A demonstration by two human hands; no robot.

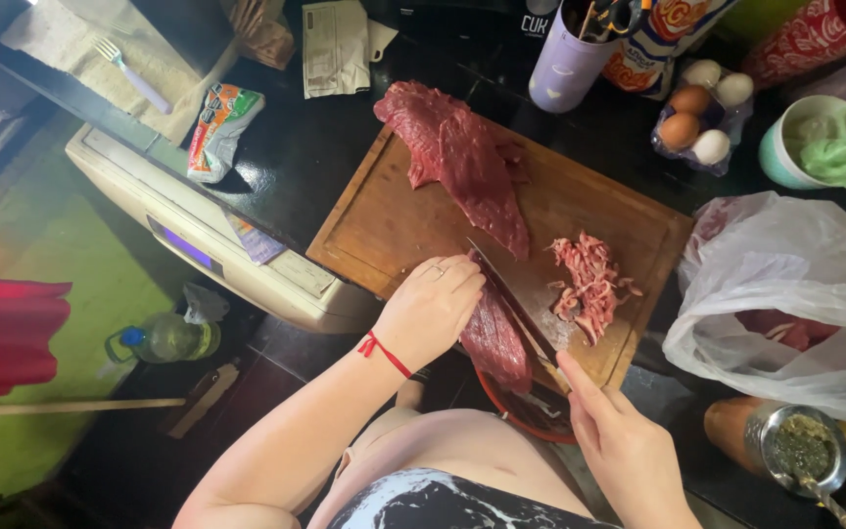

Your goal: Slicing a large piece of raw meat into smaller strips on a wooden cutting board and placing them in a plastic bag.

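Left hand [430, 307] curled atop meat [494, 340]

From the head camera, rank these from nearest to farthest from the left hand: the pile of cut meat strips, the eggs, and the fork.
From the left hand:
1. Meat strips, just right on the board.
2. Eggs, upper right on the counter.
3. Fork, far upper left on the cloth.

One head-worn camera looks steeply down from close above the person's chest — the cutting board [580, 211] fills the centre, counter running toward twelve o'clock, floor [41, 255] dropping away at nine.
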